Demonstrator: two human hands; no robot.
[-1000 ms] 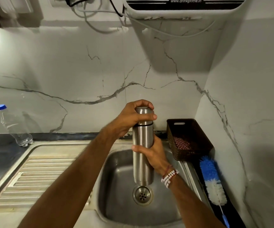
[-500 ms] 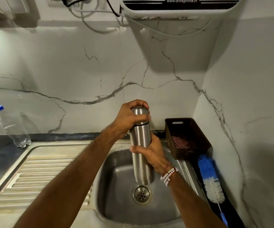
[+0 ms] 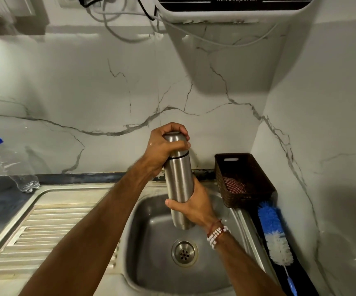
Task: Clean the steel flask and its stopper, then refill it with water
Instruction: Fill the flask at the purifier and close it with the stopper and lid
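I hold a tall steel flask (image 3: 178, 180) upright above the steel sink basin (image 3: 151, 263). My left hand (image 3: 162, 150) grips the flask's steel cap (image 3: 176, 142) from above, fingers curled over its top. My right hand (image 3: 194, 206) wraps around the lower part of the body from the right side, thumb across the front. The cap sits on the flask with a dark seam under it. The stopper is hidden.
A blue-and-white bottle brush (image 3: 275, 233) lies on the dark ledge right of the sink. A brown basket (image 3: 245, 178) with a checked cloth stands behind it. A clear plastic bottle (image 3: 12, 167) with a blue cap stands far left. A water purifier (image 3: 236, 7) hangs overhead. The ribbed drainboard (image 3: 44, 231) is at the left.
The flask and both hands have shifted slightly left and up over the basin. My left hand's fingers have turned a little around the cap; both grips hold.
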